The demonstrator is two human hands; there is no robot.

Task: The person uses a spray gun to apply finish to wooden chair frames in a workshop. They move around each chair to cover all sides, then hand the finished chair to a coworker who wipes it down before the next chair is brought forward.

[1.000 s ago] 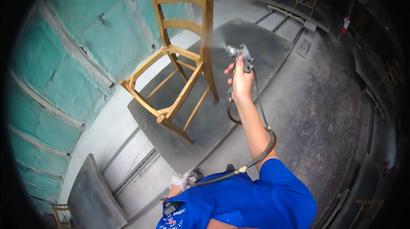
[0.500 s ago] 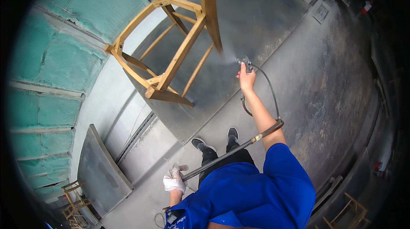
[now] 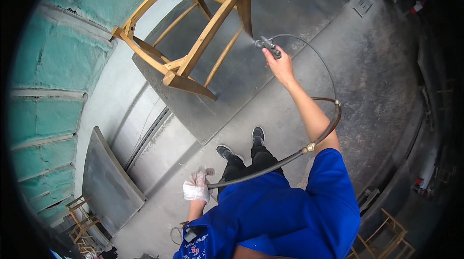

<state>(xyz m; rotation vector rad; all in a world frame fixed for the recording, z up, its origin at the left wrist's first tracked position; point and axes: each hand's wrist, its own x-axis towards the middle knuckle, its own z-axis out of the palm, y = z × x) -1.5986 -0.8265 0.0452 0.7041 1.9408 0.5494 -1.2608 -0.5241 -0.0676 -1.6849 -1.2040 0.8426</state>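
My right hand, bare, is wrapped round a small metal spray gun. A pale mist leaves its nozzle toward the near leg of a wooden chair frame, which has an open seat and hangs or stands ahead of me, its support out of sight. A thin hose loops from the gun to a thicker dark hose that crosses my front and rests by my right arm. My left hand, in a thin white translucent glove, is closed on that hose near my waist.
Behind the chair lies a large dark grey board on the grey floor. Another grey panel leans at the lower left, with wooden chair frames beside it. Teal padded sheets cover the left wall. More wooden frames stand at the lower right.
My right hand and the spray gun have moved up and slightly left in view, the gun tilting. The hose loop has swung wider to the right. The chair sits higher in view.
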